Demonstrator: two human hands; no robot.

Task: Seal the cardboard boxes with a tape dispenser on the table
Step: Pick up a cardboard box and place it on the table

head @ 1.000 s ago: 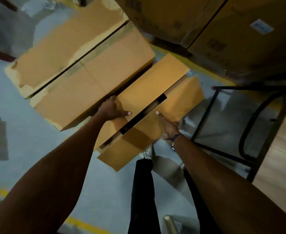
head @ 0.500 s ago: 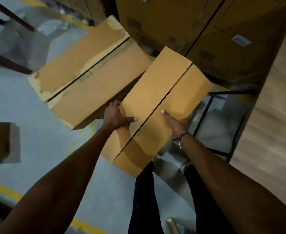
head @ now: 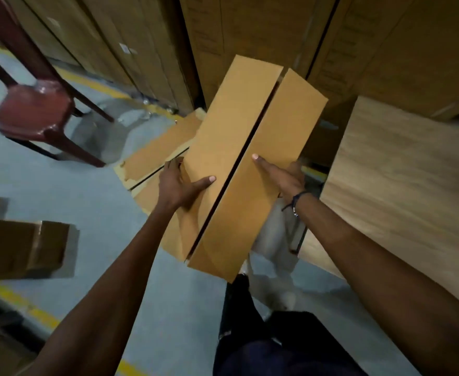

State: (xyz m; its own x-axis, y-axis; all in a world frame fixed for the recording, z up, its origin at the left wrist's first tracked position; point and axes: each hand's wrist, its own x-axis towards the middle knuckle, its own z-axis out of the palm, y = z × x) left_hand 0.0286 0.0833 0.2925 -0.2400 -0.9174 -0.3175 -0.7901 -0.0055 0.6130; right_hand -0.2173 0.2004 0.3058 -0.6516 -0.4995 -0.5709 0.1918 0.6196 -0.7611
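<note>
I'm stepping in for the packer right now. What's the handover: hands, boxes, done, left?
Left hand: grips the left side of the held box, thumb on the top flap.
Right hand: grips the right side, thumb flat on the other flap.
The box is carried in the air, flaps closed, a dark untaped gap along the seam. The wooden table is to the right. Another box lies on the floor behind, also untaped.
Done: flaps folded shut.
Left: set the box on the table, tape the seam. No tape dispenser in view.
</note>
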